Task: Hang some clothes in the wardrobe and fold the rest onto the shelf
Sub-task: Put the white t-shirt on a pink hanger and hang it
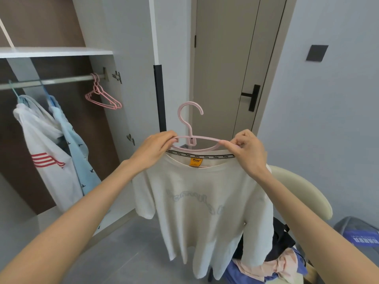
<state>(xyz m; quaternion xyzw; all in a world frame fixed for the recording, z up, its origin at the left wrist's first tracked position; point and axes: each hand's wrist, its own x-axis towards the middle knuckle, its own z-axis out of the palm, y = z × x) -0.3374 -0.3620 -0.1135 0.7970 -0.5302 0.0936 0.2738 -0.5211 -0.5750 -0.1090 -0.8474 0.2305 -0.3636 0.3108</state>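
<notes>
Hanging on the rail (51, 82): two shirts (47, 152) toward its left, spare hangers (102, 97) at its right end. Pinching the hanger (190, 128), right of and below the rail, with the left hand (155, 149) and right hand (246, 152) at opposite ends; lying level, hook up, tee (201, 197) draping beneath. Probably needing a swing up-left, left hand nearer. Heaping farther right: clothes (283, 265) on a chair (303, 193).

Pale grey walls (328, 119), taupe door (223, 68) — grey floor (133, 253)
</notes>
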